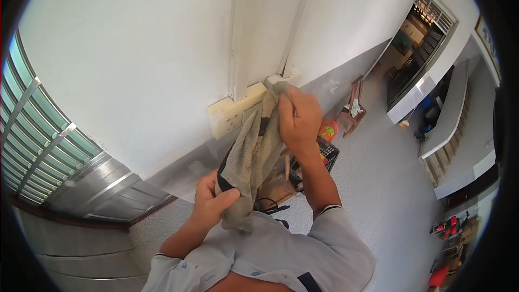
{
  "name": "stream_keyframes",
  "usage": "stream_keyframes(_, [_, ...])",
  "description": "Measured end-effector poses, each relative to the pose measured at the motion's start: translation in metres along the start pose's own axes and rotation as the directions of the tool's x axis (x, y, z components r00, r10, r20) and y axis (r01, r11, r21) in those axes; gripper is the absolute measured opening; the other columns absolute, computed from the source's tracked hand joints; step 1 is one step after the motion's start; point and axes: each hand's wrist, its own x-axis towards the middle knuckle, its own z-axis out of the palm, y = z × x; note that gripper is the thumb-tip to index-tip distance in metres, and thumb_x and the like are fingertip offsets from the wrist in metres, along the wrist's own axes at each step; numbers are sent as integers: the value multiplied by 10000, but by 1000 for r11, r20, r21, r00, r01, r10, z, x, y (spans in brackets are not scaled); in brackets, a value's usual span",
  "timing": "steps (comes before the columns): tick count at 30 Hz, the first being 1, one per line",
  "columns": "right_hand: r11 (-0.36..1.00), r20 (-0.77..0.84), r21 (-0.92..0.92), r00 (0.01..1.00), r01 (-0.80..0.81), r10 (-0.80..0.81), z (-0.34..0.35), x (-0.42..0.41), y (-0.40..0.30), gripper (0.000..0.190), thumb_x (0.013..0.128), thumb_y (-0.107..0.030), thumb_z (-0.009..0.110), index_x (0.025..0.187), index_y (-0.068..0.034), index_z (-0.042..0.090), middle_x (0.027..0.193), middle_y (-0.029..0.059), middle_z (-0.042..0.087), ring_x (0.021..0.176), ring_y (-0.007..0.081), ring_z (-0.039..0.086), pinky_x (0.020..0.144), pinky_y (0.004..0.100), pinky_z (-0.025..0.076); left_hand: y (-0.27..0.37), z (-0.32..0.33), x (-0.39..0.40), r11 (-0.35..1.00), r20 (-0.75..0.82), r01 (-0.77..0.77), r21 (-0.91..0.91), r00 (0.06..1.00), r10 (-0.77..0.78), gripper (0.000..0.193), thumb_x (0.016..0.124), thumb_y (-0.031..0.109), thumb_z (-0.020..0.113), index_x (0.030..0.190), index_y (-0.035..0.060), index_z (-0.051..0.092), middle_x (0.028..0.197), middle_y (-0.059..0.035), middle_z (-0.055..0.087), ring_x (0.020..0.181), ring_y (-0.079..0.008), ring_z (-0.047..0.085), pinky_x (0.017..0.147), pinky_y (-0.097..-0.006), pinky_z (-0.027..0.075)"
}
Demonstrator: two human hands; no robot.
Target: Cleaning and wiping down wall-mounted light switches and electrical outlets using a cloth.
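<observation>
Both hands hold one worn, grey-beige cloth (247, 162) with dark bands, stretched slantwise in front of the wall. My left hand (213, 198) grips its lower end near my chest, thumb on top. At the upper end, my right hand (300, 119) pinches the cloth against or just before a small white box (275, 79) on the wall; the contact itself is hidden by the fingers. Left of the cloth is a yellowed socket and switch panel (227, 117), its right part covered by the fabric. A vertical cable trunking (240, 40) runs down to the panel.
A wooden chair (354, 109) and a black plastic crate (329, 152) stand along the wall's foot at right. Below the cloth is a brown wooden piece (277, 190). A metal door with bars (101, 190) is at left. A staircase (446, 150) and a doorway (417, 48) lie at right.
</observation>
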Motion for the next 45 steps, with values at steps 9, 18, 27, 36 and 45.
stream_keyframes(9, [975,-1,199,994,103,-105,14,-4,-44,173,825,-62,630,994,-28,653,614,121,542,539,321,513,560,419,410,1,0,-7,992,23,10,128,1000,-14,347,823,70,692,1151,-18,616,1048,-50,683,959,-109,629,865,-277,490])
stream_keyframes(18, [695,520,668,835,-268,-178,1,-25,-82,183,873,-82,611,1016,21,661,805,132,642,715,250,623,654,373,472,9,-18,-19,943,272,-114,311,962,27,339,711,105,794,1010,-16,689,1029,-68,691,905,-131,640,836,-280,483])
stream_keyframes(27, [-4,526,764,619,-646,583,-21,-36,-44,266,948,-108,571,1171,28,623,1093,72,676,932,153,644,846,272,510,-2,-21,-13,956,222,-131,264,973,72,295,742,102,756,993,-37,686,978,-79,702,879,-100,628,806,-253,480])
stream_keyframes(36, [936,186,351,980,-4,-66,15,-15,-72,152,876,-92,614,997,-3,632,648,147,538,593,328,546,551,413,418,-15,-13,-1,991,-31,-69,117,997,73,269,820,112,689,1053,-18,654,973,-39,691,860,-90,624,771,-255,494])
stream_keyframes(45, [865,195,503,975,-2,-111,1,-3,-81,175,867,-87,621,1017,0,642,608,135,528,515,312,538,491,417,398,-15,-15,-20,947,-85,-268,175,955,285,273,767,87,727,999,-40,662,955,-61,694,860,-107,635,765,-248,492])
